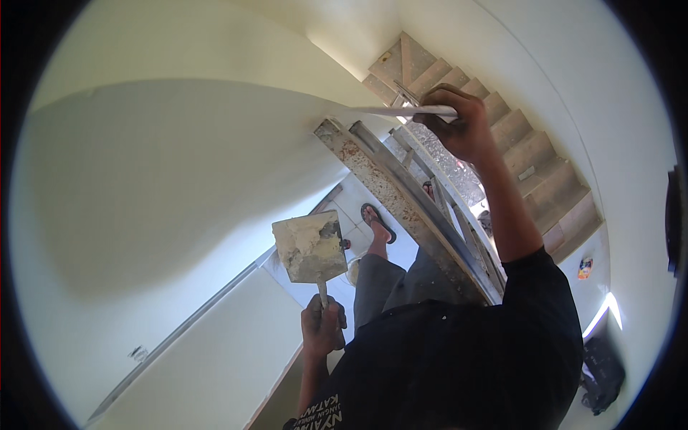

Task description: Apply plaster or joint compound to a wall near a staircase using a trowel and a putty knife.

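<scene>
a pale, curved wall (143, 179) fills the left side, softly shaded; brown stairs (519, 136) descend at upper right, and light floor tiles (350, 193) show far below. a metal ladder (383, 183), rust-speckled and smeared, stands slantwise in front of the person, between the two hands.

the square board (308, 247) is left of the ladder, above the floor; its handle (322, 292) points down toward the person, and the left hand (324, 326) has its grip clenched around it. the flat blade (401, 111) is above the ladder's upper end, its long axis running nearly level across the view, tip leftward to the wall; whether it touches cannot be told. the right hand (459, 123) grasps its right end.

the board carries rough cream paste (304, 240), with a dark grey patch near one corner; the blade looks thin and whitish, seen nearly edge-on.
</scene>
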Demonstrator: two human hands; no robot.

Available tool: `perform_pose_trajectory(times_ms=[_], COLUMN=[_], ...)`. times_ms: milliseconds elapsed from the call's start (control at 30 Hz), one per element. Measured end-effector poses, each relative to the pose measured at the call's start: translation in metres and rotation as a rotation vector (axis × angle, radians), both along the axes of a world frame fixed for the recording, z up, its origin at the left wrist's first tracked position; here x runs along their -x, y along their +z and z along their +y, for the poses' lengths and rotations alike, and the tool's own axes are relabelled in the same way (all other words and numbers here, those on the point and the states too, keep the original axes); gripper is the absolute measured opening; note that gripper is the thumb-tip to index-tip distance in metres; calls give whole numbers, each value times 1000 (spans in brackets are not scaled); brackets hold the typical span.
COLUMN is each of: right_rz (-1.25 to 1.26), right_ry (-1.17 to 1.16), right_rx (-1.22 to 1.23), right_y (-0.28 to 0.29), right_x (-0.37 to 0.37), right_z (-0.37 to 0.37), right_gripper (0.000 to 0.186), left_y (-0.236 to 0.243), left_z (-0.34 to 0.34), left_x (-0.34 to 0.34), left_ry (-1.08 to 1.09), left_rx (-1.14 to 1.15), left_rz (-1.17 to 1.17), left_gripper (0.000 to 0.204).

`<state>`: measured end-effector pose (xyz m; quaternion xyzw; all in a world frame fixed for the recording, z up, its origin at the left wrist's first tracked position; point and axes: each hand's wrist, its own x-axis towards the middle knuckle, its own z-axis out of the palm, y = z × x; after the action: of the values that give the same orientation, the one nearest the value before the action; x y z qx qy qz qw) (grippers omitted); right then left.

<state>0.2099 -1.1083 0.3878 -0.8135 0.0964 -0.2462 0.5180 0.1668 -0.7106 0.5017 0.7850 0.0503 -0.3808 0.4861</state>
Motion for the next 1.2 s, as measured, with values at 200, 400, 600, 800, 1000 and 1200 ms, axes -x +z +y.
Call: perform_pose_trajectory(times_ms=[200,400,600,800,1000,1200], right_rz=[-62,-21,112,113,63,-126], right_ry=[242,287,265,208,166,59], right_rx=[823,1100,1118,1154,1207,1195], right_y=[104,111,95,78,72,89], right_x=[9,16,17,3,-4,0], right_z=[19,62,67,54,43,38], right_gripper=[19,17,26,26,27,27], left_y=[7,5,0,-15,-21,-19], left_z=[3,8,11,18,20,23], left_x=[-1,-6,-6,-4,-3,0], left_ry=[-3,-56,-70,-36,-9,5], left_rx=[12,34,82,109,134,155], left_rz=[-3,-17,-55,-43,-33,-19], left_gripper=[27,22,20,20,18,18])
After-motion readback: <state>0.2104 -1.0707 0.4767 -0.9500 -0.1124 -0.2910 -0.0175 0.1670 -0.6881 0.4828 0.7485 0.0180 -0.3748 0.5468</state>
